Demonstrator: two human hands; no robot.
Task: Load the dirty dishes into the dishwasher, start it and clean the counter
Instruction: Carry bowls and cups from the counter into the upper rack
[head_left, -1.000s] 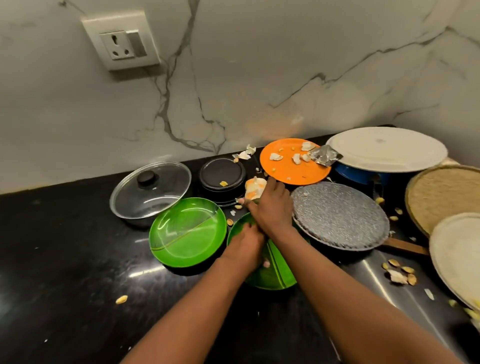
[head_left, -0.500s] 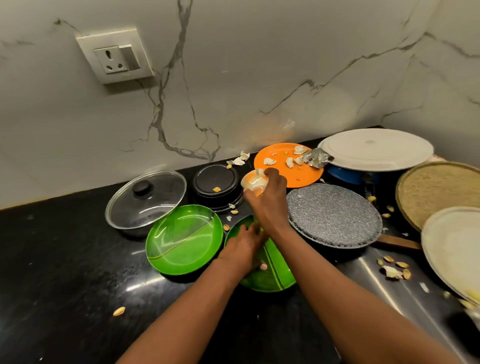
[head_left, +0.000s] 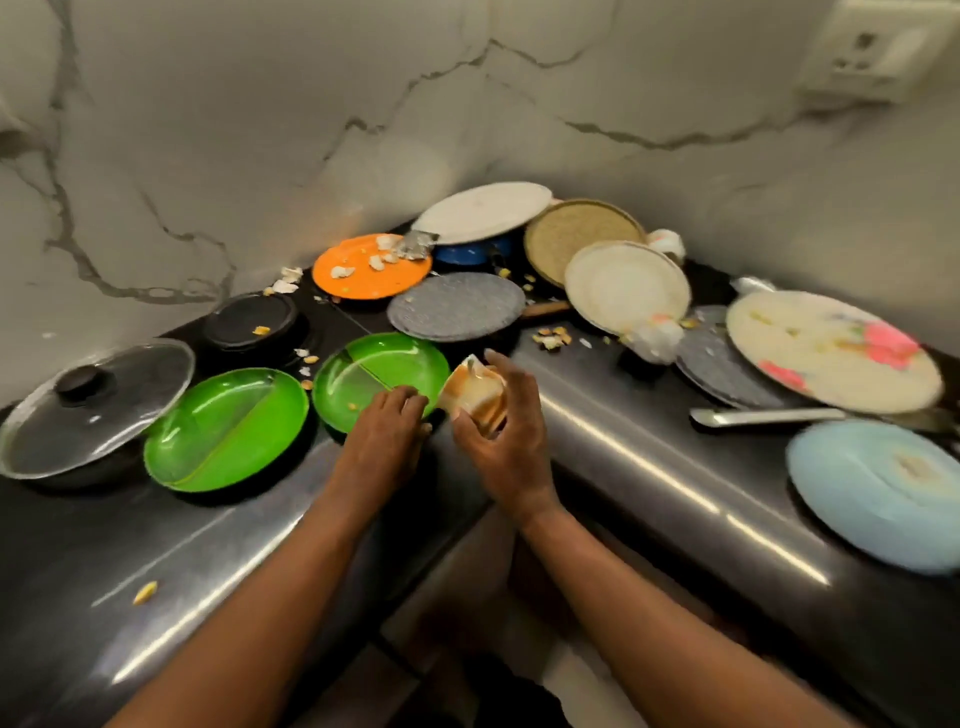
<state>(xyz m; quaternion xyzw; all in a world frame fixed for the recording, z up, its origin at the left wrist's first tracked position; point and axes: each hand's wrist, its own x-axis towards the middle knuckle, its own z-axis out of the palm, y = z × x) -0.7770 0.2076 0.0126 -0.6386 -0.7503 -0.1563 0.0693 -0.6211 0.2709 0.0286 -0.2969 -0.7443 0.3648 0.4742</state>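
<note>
My right hand (head_left: 501, 434) grips a small orange-and-white cup (head_left: 470, 392), tilted, just off the near rim of a green divided plate (head_left: 374, 371). My left hand (head_left: 387, 439) rests on that plate's near edge, fingers curled over the rim. A second green divided plate (head_left: 223, 428) lies to its left. Behind them sit an orange plate (head_left: 371, 267) with food scraps and a grey speckled plate (head_left: 457, 306).
A glass-lidded pan (head_left: 93, 405) and a black lid (head_left: 249, 319) are at the left. White plates (head_left: 485, 210), a woven tray (head_left: 582, 236), a floral plate (head_left: 831, 351), a light-blue plate (head_left: 878, 491) and a spoon (head_left: 763, 415) crowd the right counter. Crumbs are scattered about.
My right hand has brought the cup back from beside the orange plate toward me and to the right. The view has swung right, showing the corner's right counter.
</note>
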